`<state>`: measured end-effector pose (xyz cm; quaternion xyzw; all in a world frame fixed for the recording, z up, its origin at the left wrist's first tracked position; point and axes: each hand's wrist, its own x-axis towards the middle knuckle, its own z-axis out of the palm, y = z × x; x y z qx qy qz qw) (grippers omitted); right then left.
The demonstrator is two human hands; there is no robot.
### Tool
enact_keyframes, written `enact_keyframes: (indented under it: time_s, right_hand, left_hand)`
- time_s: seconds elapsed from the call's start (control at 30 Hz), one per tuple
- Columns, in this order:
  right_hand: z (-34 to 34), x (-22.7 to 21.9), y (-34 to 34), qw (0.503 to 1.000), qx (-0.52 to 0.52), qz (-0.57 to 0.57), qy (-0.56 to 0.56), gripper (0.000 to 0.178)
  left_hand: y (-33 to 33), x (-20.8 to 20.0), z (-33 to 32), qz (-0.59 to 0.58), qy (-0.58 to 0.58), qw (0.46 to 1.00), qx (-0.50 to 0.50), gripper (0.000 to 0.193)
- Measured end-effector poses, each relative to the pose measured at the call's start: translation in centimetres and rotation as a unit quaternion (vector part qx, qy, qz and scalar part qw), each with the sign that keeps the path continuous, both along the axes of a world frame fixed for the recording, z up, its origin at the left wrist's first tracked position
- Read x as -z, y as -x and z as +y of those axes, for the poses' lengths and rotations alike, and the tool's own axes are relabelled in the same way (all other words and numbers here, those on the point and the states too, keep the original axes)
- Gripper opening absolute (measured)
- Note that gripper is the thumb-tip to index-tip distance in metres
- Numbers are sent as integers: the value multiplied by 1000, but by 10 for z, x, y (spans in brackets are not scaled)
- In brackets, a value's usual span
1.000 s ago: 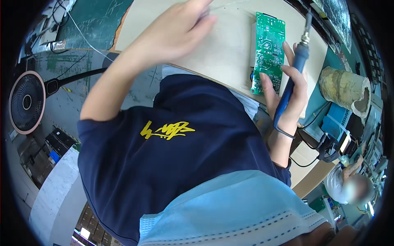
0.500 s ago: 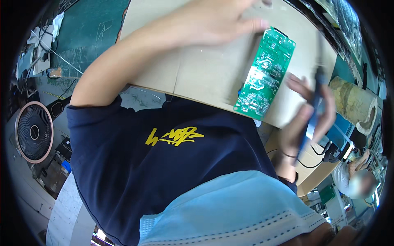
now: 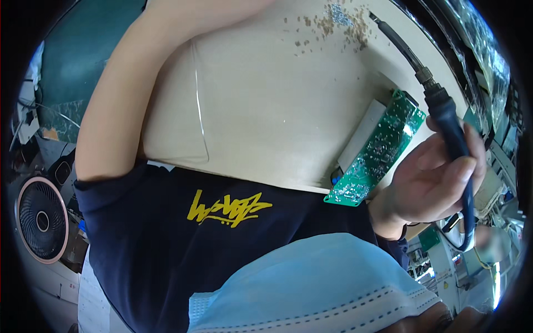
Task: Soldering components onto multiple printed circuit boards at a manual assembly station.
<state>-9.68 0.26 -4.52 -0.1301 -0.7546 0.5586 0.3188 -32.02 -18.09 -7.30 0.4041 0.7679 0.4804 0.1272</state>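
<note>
My right hand is shut on a soldering iron with a dark blue handle. Its metal tip points up and left, over the beige tabletop. A green circuit board stands tilted at the table's near edge, with its lower end against my right hand. I cannot tell whether the fingers grip it. My left forearm runs up along the table's left side and my left hand is out of the picture. A thin solder wire lies on the table beside that arm.
Small solder scraps are scattered at the table's far end. A round pink-rimmed fan stands low on the left. A green mat lies at the upper left. Cluttered equipment crowds the right side. My navy shirt and blue face mask fill the lower picture.
My left hand has gone out of the picture at the top. The table, board and my right hand with the iron now sit larger and lower, with the iron's tip over the table.
</note>
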Motion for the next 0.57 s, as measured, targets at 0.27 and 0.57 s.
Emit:
enact_keyframes:
  time_s: [0.27, 0.57]
  right_hand:
    - [-1, 10, 3, 989, -110, -6, -103, 41]
    - [-8, 6, 5, 981, -89, -82, -149, 42]
  left_hand:
    - [9, 12, -6, -40, -69, 996, 38, 5]
    - [2, 6, -10, 15, -30, 995, 93, 3]
